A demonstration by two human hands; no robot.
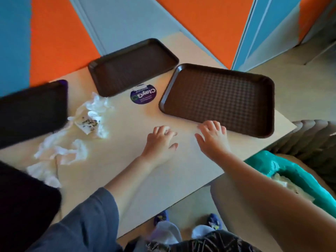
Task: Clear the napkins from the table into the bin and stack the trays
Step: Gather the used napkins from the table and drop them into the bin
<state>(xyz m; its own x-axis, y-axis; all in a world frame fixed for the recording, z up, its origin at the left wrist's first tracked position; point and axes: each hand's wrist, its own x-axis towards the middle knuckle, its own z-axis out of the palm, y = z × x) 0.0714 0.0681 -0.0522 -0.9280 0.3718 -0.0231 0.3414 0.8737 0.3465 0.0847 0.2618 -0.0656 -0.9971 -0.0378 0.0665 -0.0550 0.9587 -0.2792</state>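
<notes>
- While both arms reach out over the pale beige counter [127, 179], the left hand [161, 142] hovers above or rests on its bare surface with fingers spread and holding nothing.
- The right hand [212, 137] is likewise spread and empty, its fingertips at the near edge of the nearest brown rectangular plastic tray [220, 99], which lies flat at the counter's right end.
- A second brown tray [132, 66] lies farther back, near the wall, apart from the first.
- A third dark tray [31, 113] sits at the left edge, blurred.
- Crumpled white paper napkins [94, 115] lie loose on the counter just right of that third tray, with more crumpled napkin pieces [61, 151] nearer the person.
- A round purple sticker [143, 95] lies between the two farther trays.
- At the right, beside the counter, a bin lined with a teal bag [272, 164] holds white paper.
</notes>
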